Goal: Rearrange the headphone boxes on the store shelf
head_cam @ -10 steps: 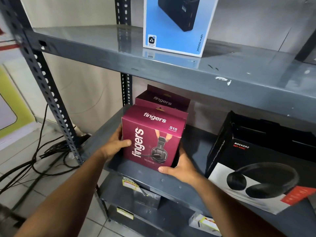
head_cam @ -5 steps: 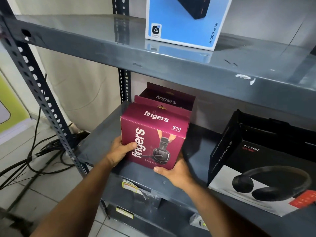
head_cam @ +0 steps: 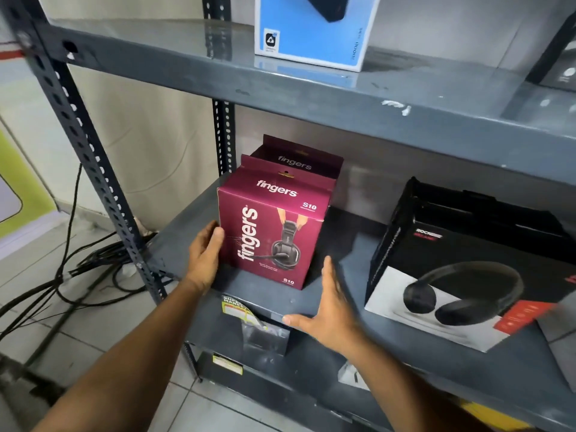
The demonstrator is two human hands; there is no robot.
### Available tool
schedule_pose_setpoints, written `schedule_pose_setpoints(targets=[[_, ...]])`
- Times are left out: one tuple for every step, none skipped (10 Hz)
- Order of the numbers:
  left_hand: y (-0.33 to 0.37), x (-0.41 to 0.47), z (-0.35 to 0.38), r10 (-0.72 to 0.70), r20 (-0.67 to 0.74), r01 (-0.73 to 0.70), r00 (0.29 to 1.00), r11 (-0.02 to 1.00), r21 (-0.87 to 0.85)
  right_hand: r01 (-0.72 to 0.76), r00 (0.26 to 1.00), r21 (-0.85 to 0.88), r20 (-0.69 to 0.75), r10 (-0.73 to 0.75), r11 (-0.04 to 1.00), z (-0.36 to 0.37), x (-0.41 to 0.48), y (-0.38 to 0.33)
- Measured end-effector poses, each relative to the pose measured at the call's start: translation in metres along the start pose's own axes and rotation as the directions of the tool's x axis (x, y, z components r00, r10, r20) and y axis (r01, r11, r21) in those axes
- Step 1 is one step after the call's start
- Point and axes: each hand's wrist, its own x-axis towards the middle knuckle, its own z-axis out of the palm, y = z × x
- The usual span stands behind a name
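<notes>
A maroon Fingers S10 headphone box [head_cam: 270, 236] stands on the middle shelf [head_cam: 255, 294], left hand [head_cam: 204, 254] flat against its side, right hand [head_cam: 327, 304] open, apart. Placement looks finished; next likely squaring it with the box behind [head_cam: 299, 159].

Front magenta cardboard headphone box [head_cam: 271, 235]: white "fingers" lettering, black headset pic. Second magenta box [head_cam: 299, 160] behind, same colour w/ paler logo. Black-and-white headphone box [head_cam: 461, 263]: black headphones on white panel, red corner strip. Light-blue box [head_cam: 314, 29] w/ white edge on upper level. Grey metal shelf [head_cam: 280, 299], glossy, w/ white scuffs & a yellow label.
</notes>
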Motion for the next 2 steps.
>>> schedule_pose_setpoints(targets=[[0.005, -0.043, -0.009, 0.258, -0.121, -0.166, 0.959, 0.851, 0.498, 0.102, 0.990, 0.005, -0.103, -0.101, 0.995, -0.014, -0.068, 0.012], [0.021, -0.078, -0.003, 0.482, 0.152, -0.430, 0.863, 0.544, 0.721, 0.227, 0.921, 0.162, -0.357, -0.157, 0.960, -0.035, -0.110, 0.023]])
